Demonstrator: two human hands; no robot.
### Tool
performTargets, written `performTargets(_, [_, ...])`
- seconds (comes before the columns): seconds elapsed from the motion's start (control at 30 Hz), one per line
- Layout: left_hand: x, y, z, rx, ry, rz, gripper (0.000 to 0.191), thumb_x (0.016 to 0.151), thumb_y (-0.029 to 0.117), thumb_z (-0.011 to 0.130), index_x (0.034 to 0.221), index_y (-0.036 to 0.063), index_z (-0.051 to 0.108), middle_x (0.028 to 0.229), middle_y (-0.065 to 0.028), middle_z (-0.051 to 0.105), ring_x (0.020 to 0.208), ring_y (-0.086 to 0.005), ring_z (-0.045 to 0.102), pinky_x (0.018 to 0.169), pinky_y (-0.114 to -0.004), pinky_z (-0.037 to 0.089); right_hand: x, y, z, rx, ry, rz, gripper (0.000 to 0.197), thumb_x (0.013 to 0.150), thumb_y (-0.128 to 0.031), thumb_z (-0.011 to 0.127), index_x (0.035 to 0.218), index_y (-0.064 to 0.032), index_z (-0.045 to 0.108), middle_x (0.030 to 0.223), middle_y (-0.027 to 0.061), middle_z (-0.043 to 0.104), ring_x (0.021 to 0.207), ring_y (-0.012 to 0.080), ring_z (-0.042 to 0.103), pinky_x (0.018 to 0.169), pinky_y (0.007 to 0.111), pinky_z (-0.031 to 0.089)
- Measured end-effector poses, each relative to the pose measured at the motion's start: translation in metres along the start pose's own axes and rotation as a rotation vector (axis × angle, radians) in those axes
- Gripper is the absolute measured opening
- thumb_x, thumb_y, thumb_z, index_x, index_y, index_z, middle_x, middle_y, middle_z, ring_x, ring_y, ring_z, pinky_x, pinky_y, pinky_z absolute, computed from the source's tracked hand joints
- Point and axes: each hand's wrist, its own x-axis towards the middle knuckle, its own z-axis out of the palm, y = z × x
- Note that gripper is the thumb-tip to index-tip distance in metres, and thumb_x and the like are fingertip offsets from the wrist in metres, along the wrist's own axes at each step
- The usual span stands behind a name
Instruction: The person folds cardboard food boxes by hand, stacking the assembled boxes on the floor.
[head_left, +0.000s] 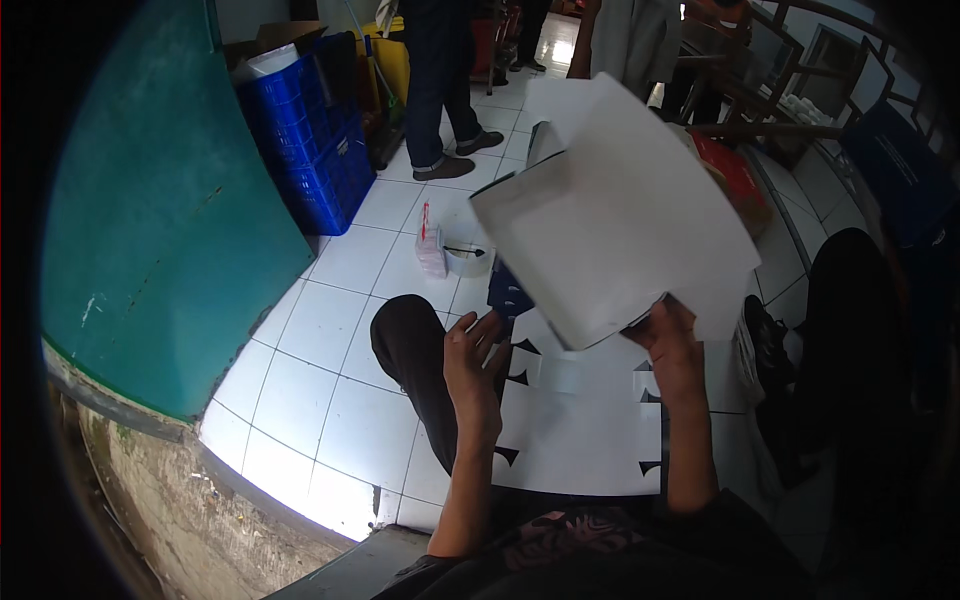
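Observation:
A partly folded white cardboard box (600, 217) is raised in front of me, tilted, with one side wall standing up along its left edge. My right hand (671, 337) grips its near right corner. To the left, my left hand (474, 367) holds nothing, its fingers apart, beside the flat white cardboard sheet (585, 427) on my lap. That sheet has dark slots and notches along both sides. Past my left fingers, a dark blue printed piece (508, 291) shows partly under the raised box.
A clear plastic tub (466, 259) with a black-handled tool stands on the tiled floor next to a pink-white packet (430, 251). Stacked blue plastic crates (319, 165) stand by a green door (165, 225). A person (442, 90) stands ahead; another person's leg (840, 337) is at right.

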Motion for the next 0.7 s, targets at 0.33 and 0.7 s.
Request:
performTargets(0.33, [-0.006, -0.054, -0.014, 0.801, -0.088, -0.081, 0.037, 0.082, 0.019, 0.059, 0.112, -0.0014, 0.051, 0.107, -0.0177, 0.054, 0.097, -0.0289, 0.054, 0.085, -0.035, 0.042, 0.019, -0.018, -0.073, 0.054, 0.46, -0.058, 0.047, 0.084, -0.032, 0.054, 0.115, -0.001, 0.039, 0.106, 0.0155, 0.05, 0.089, 0.0255, 0.057, 0.075, 0.033, 0.05])
performTargets(0.7, [-0.006, -0.073, -0.05, 1.016, -0.329, -0.097, 0.068, 0.075, 0.011, 0.064, 0.132, 0.0012, 0.029, 0.113, -0.0268, 0.05, 0.104, -0.0371, 0.051, 0.093, -0.038, 0.04, 0.025, 0.025, -0.133, -0.092, 0.688, 0.071, 0.048, 0.083, -0.036, 0.056, 0.115, -0.0043, 0.041, 0.108, 0.0155, 0.046, 0.086, 0.0244, 0.059, 0.074, 0.033, 0.049])
